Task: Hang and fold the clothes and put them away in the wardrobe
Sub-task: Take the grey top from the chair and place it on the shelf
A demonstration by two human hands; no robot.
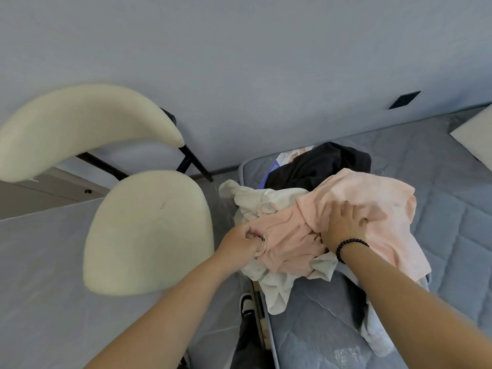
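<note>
A heap of clothes lies on the corner of a grey quilted mattress (450, 235). On top is a pale pink garment (372, 193), crumpled at its left end. Under it are a white garment (266, 201) and a black garment (319, 163) behind. My left hand (243, 242) pinches the pink fabric's left edge, fingers curled. My right hand (346, 225), with a dark bead bracelet on the wrist, grips a fold near the middle of the pink garment. A light blue-grey piece of cloth (378, 334) hangs off the mattress front.
A cream upholstered chair (149, 235) with black legs stands left of the bed, close to the heap. A pale wall rises behind. A white pillow (476, 134) lies at the far right. A shoe (246, 304) sits on the floor between chair and bed.
</note>
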